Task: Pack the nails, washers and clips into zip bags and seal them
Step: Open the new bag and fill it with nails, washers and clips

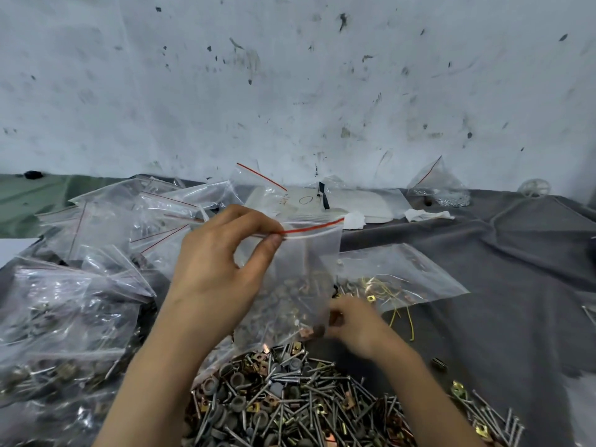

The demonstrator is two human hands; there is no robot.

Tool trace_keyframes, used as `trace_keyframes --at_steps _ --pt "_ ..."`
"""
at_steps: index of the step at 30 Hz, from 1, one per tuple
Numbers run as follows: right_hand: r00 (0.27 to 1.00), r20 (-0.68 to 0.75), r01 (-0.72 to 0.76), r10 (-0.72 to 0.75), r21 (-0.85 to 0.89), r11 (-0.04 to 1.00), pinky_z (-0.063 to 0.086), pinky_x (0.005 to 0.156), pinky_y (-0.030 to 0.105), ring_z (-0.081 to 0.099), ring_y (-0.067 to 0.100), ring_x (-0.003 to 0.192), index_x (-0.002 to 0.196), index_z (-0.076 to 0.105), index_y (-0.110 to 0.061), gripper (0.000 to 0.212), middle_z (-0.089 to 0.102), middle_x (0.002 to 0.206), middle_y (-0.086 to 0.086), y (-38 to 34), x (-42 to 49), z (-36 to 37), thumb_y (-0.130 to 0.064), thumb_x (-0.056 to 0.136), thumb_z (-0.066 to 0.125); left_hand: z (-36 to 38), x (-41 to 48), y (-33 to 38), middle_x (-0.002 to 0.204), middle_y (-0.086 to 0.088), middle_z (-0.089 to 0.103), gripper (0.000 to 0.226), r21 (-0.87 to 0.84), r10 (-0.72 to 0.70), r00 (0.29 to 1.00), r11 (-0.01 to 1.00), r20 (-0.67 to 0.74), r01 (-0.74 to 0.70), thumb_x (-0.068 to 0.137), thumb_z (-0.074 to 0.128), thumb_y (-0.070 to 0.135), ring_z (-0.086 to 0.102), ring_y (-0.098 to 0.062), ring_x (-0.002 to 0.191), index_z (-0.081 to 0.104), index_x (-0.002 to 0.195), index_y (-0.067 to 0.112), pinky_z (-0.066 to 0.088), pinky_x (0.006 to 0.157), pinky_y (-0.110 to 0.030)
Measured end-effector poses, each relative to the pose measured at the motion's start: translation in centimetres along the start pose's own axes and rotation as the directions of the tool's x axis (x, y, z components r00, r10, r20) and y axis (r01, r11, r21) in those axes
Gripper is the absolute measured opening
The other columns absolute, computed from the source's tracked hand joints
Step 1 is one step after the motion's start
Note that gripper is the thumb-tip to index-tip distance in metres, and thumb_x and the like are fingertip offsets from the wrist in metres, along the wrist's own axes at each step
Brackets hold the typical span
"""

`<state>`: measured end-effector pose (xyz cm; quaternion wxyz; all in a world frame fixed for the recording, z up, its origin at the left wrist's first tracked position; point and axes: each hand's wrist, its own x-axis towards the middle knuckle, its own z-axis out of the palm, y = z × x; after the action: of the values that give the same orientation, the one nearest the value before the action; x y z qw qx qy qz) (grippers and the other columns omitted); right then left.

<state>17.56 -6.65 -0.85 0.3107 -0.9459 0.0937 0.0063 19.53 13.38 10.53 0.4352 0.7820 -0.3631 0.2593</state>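
Clear plastic zip bag with a red strip along its mouth (303,269) hangs upright from the left hand (219,256), whose thumb and forefinger pinch the bag's top left edge just under the red strip; the mouth gapes slightly to the right of the pinch. Below the grip, small metal pieces show through the bag's lower part. The right hand (354,324) is blurred at the bag's lower right corner with fingers curled; I cannot tell whether it holds anything. Under both hands lies a loose heap of steel nails, grey washers and brass clips (290,401); left of the grip sits a pile of filled clear bags (71,317); right of it a flat clear bag (396,272) lies on dark grey cloth (483,253).
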Motion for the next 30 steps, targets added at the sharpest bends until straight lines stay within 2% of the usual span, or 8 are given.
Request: trace_keyframes --at_steps 5,8,10,14,18,21,26,30 --pt "0.999 0.035 0.033 -0.026 -0.202 0.979 0.042 0.097 0.033 0.054 0.021 0.109 0.109 0.066 -0.013 0.021 0.056 0.119 0.003 0.1 0.5 1.0 -0.013 0.088 0.063 -0.3 0.1 -0.2 0.088 0.019 0.062 0.009 -0.010 -0.011 1.000 1.000 0.001 0.011 0.084 0.061 0.023 0.057 0.007 0.086 0.065 0.082 0.031 0.039 0.074 -0.006" --pt "0.999 -0.027 0.036 -0.039 -0.076 0.996 0.044 0.084 0.025 0.056 0.017 0.096 0.092 0.059 -0.013 0.002 0.064 0.106 0.005 -0.7 -0.3 -0.9 -0.011 0.091 0.059 -0.4 0.0 -0.4 0.089 0.018 0.063 0.017 0.014 -0.017 0.999 1.000 0.036 0.017 0.087 0.068 0.013 0.056 0.006 0.088 0.067 0.082 0.028 0.037 0.073 -0.004" --pt "0.976 -0.214 0.067 -0.050 0.073 0.995 0.042 0.070 0.016 0.058 0.014 0.081 0.082 0.058 -0.020 0.015 0.065 0.083 -0.002 -1.4 -1.1 -3.3 -0.007 0.088 0.064 -0.3 0.0 -0.4 0.090 0.015 0.064 0.013 0.037 -0.030 0.996 0.999 0.082 0.027 0.086 0.068 0.012 0.055 0.006 0.088 0.070 0.083 0.024 0.034 0.072 -0.003" --pt "0.778 -0.621 0.362 -0.096 0.318 0.876 0.043 0.062 0.010 0.057 -0.002 0.063 0.076 0.063 -0.029 0.031 0.065 0.066 -0.014 -3.9 -4.3 -7.6 0.000 0.085 0.064 0.2 0.0 0.0 0.093 0.010 0.065 0.008 0.065 -0.005 0.986 0.998 0.167 -0.006 0.086 0.068 0.015 0.056 0.002 0.086 0.072 0.085 0.021 0.034 0.073 -0.004" --pt "0.639 -0.706 0.526 -0.305 0.112 0.843 0.043 0.067 0.006 0.059 -0.002 0.073 0.079 0.066 -0.033 0.031 0.066 0.076 -0.019 -6.8 -6.9 -8.6 -0.003 0.084 0.065 0.6 -0.2 0.6 0.092 0.009 0.065 0.006 0.030 0.053 0.978 0.998 0.200 -0.061 0.086 0.069 0.014 0.059 -0.001 0.088 0.072 0.086 0.019 0.041 0.078 -0.012" --pt "0.692 -0.594 0.484 -0.410 -0.040 0.874 0.040 0.073 0.005 0.056 -0.002 0.083 0.090 0.070 -0.028 0.024 0.062 0.084 -0.022 -7.5 -7.0 -8.2 -0.005 0.085 0.066 0.7 -0.2 0.8 0.092 0.008 0.066 0.006 0.018 0.076 0.978 0.997 0.196 -0.081 0.086 0.069 0.015 0.059 -0.001 0.088 0.072 0.087 0.019 0.042 0.078 -0.013" --pt "0.712 -0.677 0.499 -0.188 0.299 0.814 0.047 0.071 0.009 0.062 0.001 0.082 0.100 0.065 -0.036 0.028 0.066 0.096 -0.016 -6.6 -6.1 -8.0 -0.011 0.087 0.064 0.6 -0.1 0.4 0.091 0.011 0.066 0.010 0.014 0.028 0.989 0.999 0.148 -0.031 0.086 0.068 0.012 0.058 0.003 0.087 0.072 0.085 0.022 0.035 0.074 -0.003" --pt "0.842 -0.539 0.182 -0.020 0.250 0.951 0.043 0.062 0.017 0.060 0.008 0.071 0.084 0.063 -0.027 0.021 0.065 0.078 -0.010 -4.5 -4.5 -7.3 -0.006 0.087 0.062 0.5 -0.1 -0.2 0.091 0.016 0.064 0.011 0.028 -0.018 0.994 1.000 0.107 0.015 0.087 0.066 0.015 0.056 0.006 0.086 0.070 0.084 0.025 0.036 0.071 -0.004"
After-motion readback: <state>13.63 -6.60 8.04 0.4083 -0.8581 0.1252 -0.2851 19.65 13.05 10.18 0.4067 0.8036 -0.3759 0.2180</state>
